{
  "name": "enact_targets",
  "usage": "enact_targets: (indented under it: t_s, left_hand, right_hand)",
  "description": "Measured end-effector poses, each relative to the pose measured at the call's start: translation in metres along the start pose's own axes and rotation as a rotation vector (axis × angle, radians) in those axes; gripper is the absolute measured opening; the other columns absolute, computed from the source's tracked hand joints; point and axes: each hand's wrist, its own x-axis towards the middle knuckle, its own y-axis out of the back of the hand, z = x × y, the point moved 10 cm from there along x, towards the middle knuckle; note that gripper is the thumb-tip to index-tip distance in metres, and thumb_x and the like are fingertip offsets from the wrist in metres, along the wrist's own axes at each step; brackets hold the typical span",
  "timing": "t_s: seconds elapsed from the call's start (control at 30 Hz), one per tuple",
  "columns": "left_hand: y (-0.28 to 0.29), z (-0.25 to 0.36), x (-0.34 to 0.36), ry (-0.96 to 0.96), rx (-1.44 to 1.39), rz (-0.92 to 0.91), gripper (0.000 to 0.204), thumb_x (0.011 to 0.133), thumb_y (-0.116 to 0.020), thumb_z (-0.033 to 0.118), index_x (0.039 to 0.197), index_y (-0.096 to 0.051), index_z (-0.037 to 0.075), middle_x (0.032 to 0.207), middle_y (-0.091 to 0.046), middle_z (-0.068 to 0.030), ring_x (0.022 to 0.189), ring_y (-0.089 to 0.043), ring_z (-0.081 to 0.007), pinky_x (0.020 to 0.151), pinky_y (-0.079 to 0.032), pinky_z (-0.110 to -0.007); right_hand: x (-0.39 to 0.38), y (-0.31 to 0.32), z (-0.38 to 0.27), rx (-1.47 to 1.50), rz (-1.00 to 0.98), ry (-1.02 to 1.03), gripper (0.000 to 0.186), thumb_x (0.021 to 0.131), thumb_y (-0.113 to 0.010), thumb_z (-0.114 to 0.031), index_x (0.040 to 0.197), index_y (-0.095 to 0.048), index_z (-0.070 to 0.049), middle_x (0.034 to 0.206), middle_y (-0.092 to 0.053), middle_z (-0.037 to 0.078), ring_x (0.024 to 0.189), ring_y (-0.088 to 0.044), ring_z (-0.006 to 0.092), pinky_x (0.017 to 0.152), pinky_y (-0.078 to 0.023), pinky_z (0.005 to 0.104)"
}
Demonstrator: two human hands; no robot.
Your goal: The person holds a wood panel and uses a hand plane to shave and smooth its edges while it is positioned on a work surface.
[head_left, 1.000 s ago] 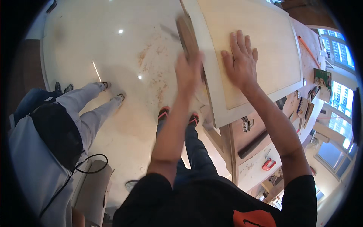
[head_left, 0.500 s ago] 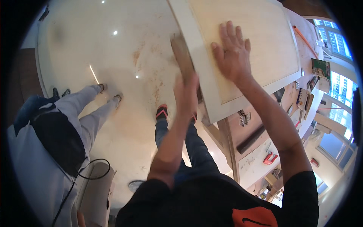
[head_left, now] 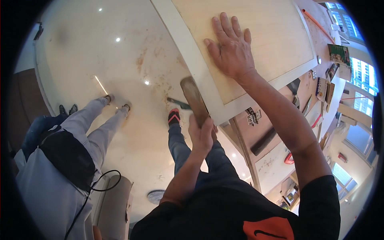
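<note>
The flat cream panel (head_left: 276, 48) has room to slide right, but a long brown wooden tool (head_left: 194, 96) blocks its left edge.

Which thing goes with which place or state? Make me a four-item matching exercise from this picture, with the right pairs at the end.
Things
1. Bare left hand
2. Bare right hand
3. Long slim orange rod
4. Rounded black bag

Places and states
A. Against another person's pale grey clothing
B. Gripping the long brown wooden tool
C. On the flat brown worktop
D. Resting flat on the white-framed cream panel

Pairs: 1-B, 2-D, 3-C, 4-A
</note>
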Motion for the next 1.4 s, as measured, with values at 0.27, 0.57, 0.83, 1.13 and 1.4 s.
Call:
enact_targets:
  t_s: [0.27,0.57,0.83,1.13,1.4]
  left_hand:
    - [-0.002,0.149,0.186,-0.323,0.249,0.095,0.045,0.099,-0.065,0.044,0.089,-0.060,0.000,0.079,-0.058,-0.0011,0.071,-0.050,-0.0127,0.064,-0.042,-0.032]
    - [0.013,0.046,0.067,-0.107,0.282,0.114,0.033,0.097,-0.068,0.025,0.114,-0.057,-0.001,0.090,-0.062,-0.0032,0.073,-0.056,-0.0080,0.068,-0.048,-0.026]
    - [-0.008,0.032,0.011,-0.158,0.146,0.033,0.026,0.098,-0.067,0.023,0.107,-0.056,0.000,0.082,-0.058,-0.0014,0.068,-0.053,-0.0071,0.061,-0.045,-0.026]
    - [-0.002,0.164,0.218,-0.339,0.202,0.091,0.048,0.095,-0.067,0.047,0.087,-0.062,0.000,0.074,-0.055,0.0008,0.069,-0.050,-0.0110,0.061,-0.040,-0.031]
    - [0.021,0.014,0.063,-0.037,0.265,0.101,0.038,0.094,-0.070,0.034,0.108,-0.062,-0.001,0.084,-0.063,-0.0039,0.075,-0.058,-0.0143,0.070,-0.049,-0.032]
  right_hand:
    - [0.003,0.002,-0.012,0.020,0.052,0.036,0.068,0.102,-0.051,-0.052,0.154,-0.045,-0.009,0.163,-0.039,0.019,0.150,-0.033,0.0461,0.117,-0.023,0.0707]
    - [-0.003,0.007,-0.009,0.018,0.076,0.026,0.064,0.100,-0.057,-0.048,0.149,-0.050,-0.007,0.160,-0.042,0.020,0.147,-0.037,0.0474,0.113,-0.028,0.0726]
    - [-0.004,0.002,0.001,-0.009,0.035,0.015,0.067,0.101,-0.054,-0.050,0.152,-0.047,-0.008,0.162,-0.040,0.019,0.149,-0.035,0.0455,0.116,-0.026,0.0715]
    - [-0.005,0.000,-0.012,0.009,0.027,0.027,0.068,0.101,-0.052,-0.051,0.154,-0.045,-0.009,0.164,-0.037,0.018,0.151,-0.032,0.0453,0.118,-0.023,0.0713]
    - [-0.001,-0.005,-0.005,0.017,-0.005,-0.006,0.068,0.102,-0.052,-0.050,0.156,-0.044,-0.009,0.164,-0.037,0.019,0.152,-0.029,0.0455,0.118,-0.022,0.0709]
